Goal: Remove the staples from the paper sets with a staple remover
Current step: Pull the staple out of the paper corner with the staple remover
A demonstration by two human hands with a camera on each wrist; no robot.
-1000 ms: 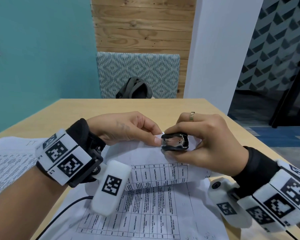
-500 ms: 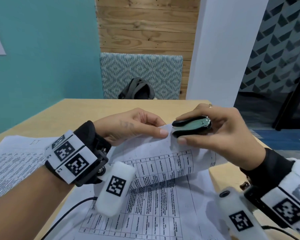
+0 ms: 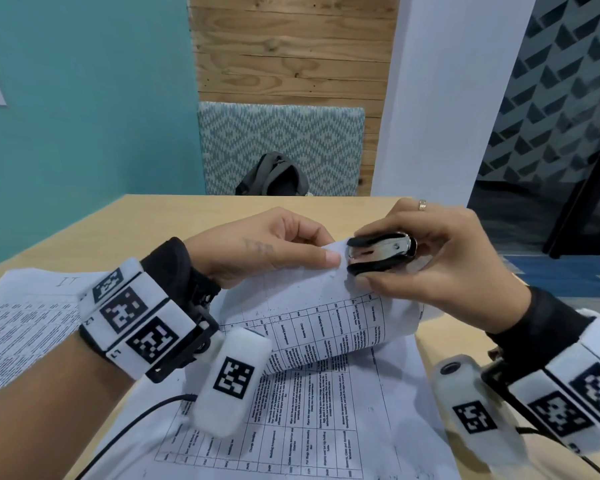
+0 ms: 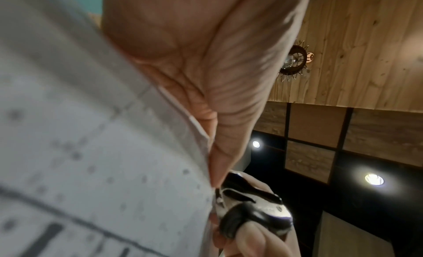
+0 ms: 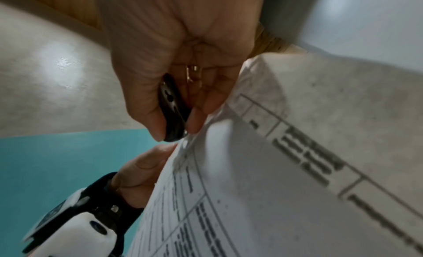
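A stapled paper set (image 3: 319, 317) printed with a table is curled up off the wooden table (image 3: 94, 237), its top corner raised. My left hand (image 3: 274, 251) pinches that corner between thumb and fingers, just left of the staple spot. A black and chrome staple remover (image 3: 380, 252) is gripped in my right hand (image 3: 430, 258), its claws against the paper corner beside my left thumb. The left wrist view has the remover (image 4: 254, 212) at the paper edge (image 4: 201, 170). From the right wrist, the remover (image 5: 171, 107) sits between thumb and fingers above the sheet (image 5: 274, 170).
More printed sheets (image 3: 11, 323) lie at the table's left. A flat page (image 3: 291, 427) of the set lies under my wrists. A black cable (image 3: 118, 434) runs off the near edge. Behind the table stands a patterned chair (image 3: 281, 140) with a dark bag (image 3: 274, 178) on it.
My right hand turned the staple remover, showing its top half a second ago and its claws now, and brought it back against the raised corner. The left hand kept its pinch.
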